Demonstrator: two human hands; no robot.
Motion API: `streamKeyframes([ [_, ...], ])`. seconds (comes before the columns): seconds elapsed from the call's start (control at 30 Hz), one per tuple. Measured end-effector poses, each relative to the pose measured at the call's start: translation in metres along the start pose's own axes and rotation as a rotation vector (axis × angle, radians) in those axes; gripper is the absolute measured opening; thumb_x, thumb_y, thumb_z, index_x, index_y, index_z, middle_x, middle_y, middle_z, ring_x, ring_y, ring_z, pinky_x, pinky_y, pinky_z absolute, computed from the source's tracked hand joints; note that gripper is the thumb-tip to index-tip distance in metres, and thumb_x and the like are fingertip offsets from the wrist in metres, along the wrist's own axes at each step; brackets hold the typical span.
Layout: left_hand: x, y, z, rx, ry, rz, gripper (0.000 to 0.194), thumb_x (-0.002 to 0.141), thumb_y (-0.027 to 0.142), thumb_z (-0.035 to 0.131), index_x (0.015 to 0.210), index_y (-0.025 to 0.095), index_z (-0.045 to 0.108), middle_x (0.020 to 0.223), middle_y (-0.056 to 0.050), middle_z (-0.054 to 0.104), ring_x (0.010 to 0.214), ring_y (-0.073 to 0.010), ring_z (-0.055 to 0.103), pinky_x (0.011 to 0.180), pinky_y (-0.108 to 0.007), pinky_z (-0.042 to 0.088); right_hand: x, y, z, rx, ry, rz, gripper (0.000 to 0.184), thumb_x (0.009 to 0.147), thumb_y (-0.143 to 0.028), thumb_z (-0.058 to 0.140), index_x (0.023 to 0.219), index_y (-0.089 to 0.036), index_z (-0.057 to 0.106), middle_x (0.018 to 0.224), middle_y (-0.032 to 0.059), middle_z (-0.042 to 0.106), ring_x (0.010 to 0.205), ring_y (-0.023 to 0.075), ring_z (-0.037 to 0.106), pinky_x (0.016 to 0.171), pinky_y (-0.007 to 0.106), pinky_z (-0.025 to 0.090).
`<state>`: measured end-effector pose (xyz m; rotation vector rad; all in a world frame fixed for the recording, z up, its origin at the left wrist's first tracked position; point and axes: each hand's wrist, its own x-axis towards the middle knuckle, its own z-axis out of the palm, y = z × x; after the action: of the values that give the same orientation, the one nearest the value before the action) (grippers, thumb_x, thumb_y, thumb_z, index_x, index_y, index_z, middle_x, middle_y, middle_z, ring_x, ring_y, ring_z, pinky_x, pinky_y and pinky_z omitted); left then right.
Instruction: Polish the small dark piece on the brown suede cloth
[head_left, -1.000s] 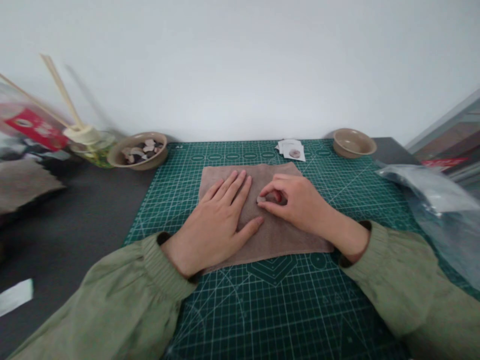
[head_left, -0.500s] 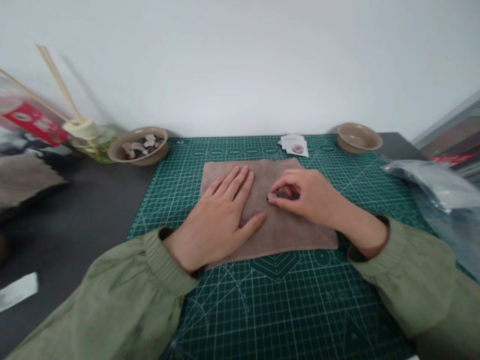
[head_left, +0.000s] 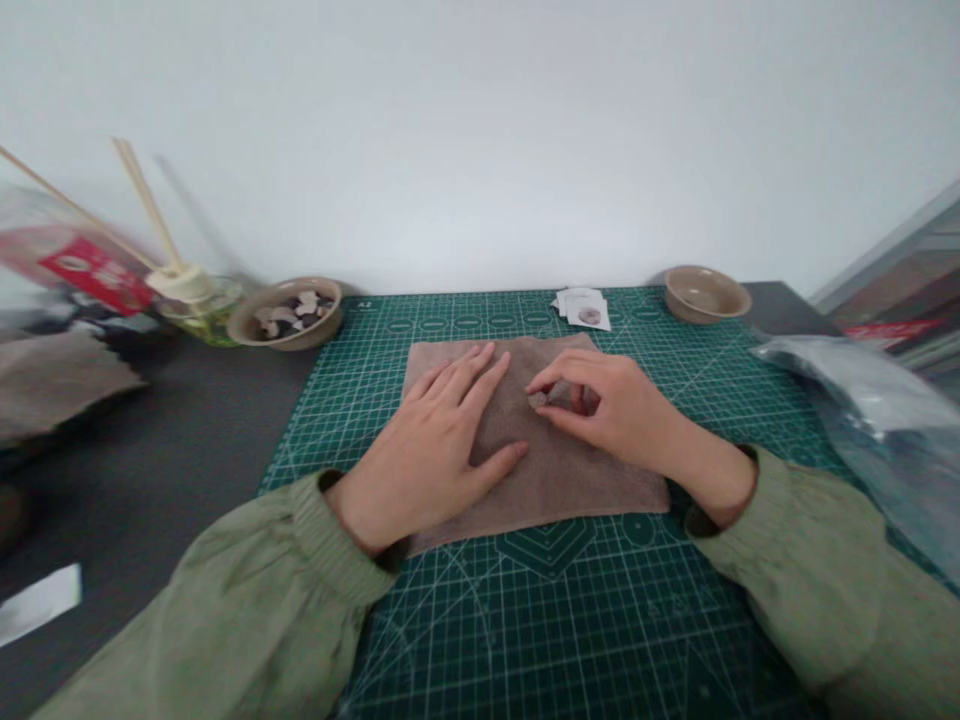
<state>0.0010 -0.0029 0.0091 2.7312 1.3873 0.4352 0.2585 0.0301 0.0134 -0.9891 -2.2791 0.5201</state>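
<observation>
A brown cloth point(head_left: 555, 480) lies spread on a green cutting mat point(head_left: 570, 620). My left hand point(head_left: 435, 450) rests flat on the cloth's left half, fingers stretched out. My right hand point(head_left: 600, 405) sits on the cloth beside it, thumb and fingers pinched around a small reddish-brown stone point(head_left: 559, 397) that touches the cloth. Most of the stone is hidden by my fingers. Both arms wear olive-green sleeves.
A tan bowl point(head_left: 286, 315) of several small stones stands at the mat's back left, an empty tan bowl point(head_left: 705, 293) at the back right. Small white packets point(head_left: 583, 305) lie between them. A reed diffuser point(head_left: 191, 295) stands far left; a clear plastic bag point(head_left: 877, 400) lies right.
My right hand has shifted slightly on the cloth with the stone in its pinch. The left hand has stayed flat. The view has tilted a little.
</observation>
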Motion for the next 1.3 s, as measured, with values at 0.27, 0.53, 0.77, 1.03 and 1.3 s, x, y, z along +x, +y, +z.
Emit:
streamKeyframes([
  [0.27, -0.0012, -0.0002, 0.0037, -0.004, -0.026, -0.012, 0.082, 0.106, 0.063, 0.055, 0.169, 0.014, 0.04, 0.179, -0.016, 0.036, 0.166, -0.0346, 0.034, 0.137, -0.055, 0.03, 0.0017, 0.0038, 0.0046, -0.065, -0.027, -0.025, 0.017, 0.099, -0.016, 0.076, 0.115, -0.022, 0.081, 0.11, 0.002, 0.078, 0.082, 0.0151, 0.068, 0.08, 0.031, 0.052],
  [0.53, -0.0008, -0.0006, 0.0028, 0.022, -0.052, 0.001, 0.084, 0.107, 0.064, 0.053, 0.171, 0.012, 0.037, 0.18, -0.017, 0.033, 0.168, -0.0336, 0.03, 0.138, -0.054, 0.027, 0.0023, 0.0036, 0.0057, -0.082, 0.002, -0.065, 0.016, 0.097, -0.016, 0.077, 0.111, -0.021, 0.081, 0.111, 0.0017, 0.081, 0.089, 0.0169, 0.073, 0.083, 0.031, 0.054],
  [0.77, -0.0022, -0.0003, 0.0034, 0.031, -0.056, 0.001, 0.083, 0.108, 0.065, 0.05, 0.172, 0.013, 0.037, 0.18, -0.016, 0.034, 0.168, -0.0334, 0.03, 0.138, -0.054, 0.027, 0.005, 0.0033, 0.0035, -0.089, -0.034, -0.108, 0.014, 0.098, -0.015, 0.074, 0.108, -0.021, 0.082, 0.11, 0.0027, 0.081, 0.099, 0.0196, 0.075, 0.089, 0.032, 0.056],
  [1.03, -0.0018, 0.0008, 0.0032, 0.056, -0.069, -0.008, 0.084, 0.108, 0.066, 0.048, 0.171, 0.011, 0.037, 0.181, -0.015, 0.031, 0.169, -0.0311, 0.029, 0.138, -0.052, 0.026, 0.0071, -0.0003, 0.0013, -0.178, -0.106, -0.16, 0.018, 0.099, -0.015, 0.071, 0.113, -0.02, 0.082, 0.115, 0.005, 0.08, 0.102, 0.0224, 0.076, 0.093, 0.035, 0.057],
  [1.3, -0.0017, 0.0, 0.0042, 0.048, -0.051, -0.009, 0.084, 0.108, 0.066, 0.051, 0.171, 0.013, 0.038, 0.181, -0.015, 0.032, 0.169, -0.0316, 0.029, 0.138, -0.052, 0.026, 0.007, -0.0049, 0.0033, -0.178, -0.112, -0.166, 0.018, 0.099, -0.013, 0.071, 0.112, -0.019, 0.082, 0.114, 0.0055, 0.08, 0.102, 0.022, 0.076, 0.092, 0.035, 0.058],
])
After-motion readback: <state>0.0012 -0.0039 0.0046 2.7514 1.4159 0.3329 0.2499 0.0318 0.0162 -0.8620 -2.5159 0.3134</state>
